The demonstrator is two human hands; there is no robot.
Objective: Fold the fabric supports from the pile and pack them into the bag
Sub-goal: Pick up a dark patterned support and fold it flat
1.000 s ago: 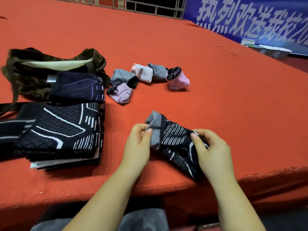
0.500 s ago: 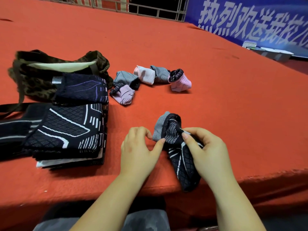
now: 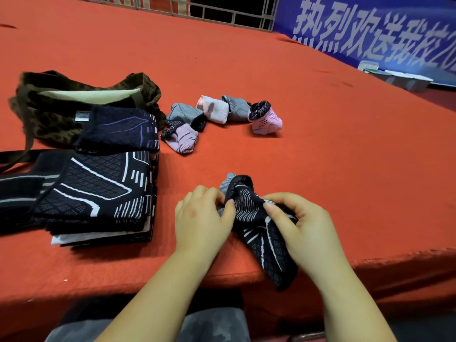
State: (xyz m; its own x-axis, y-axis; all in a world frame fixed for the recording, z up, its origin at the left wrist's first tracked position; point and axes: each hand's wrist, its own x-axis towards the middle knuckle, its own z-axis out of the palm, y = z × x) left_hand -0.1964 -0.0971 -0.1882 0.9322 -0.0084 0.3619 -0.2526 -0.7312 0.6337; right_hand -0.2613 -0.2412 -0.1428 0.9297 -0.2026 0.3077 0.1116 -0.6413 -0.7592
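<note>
Scanning from the upper left, we see the camouflage bag (image 3: 56,114) behind the pile of dark supports (image 3: 98,193), then small folded supports (image 3: 222,117) mid-frame, and white Chinese characters, partly cut off, on the blue banner (image 3: 370,33) at upper right. At lower centre on the red table (image 3: 320,144), our left hand (image 3: 202,223) and right hand (image 3: 306,230) both pinch the black patterned support (image 3: 259,233), its lower end drooping over the table edge.

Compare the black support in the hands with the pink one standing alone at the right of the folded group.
The black support is black with white lines; the pink support is pink with a dark patterned cuff. The black one is held by the left hand and right hand, part hanging over the table edge; the pink one sits untouched farther back. The black one is only half rolled, the pink one a compact bundle. Both are patterned knit.
</note>
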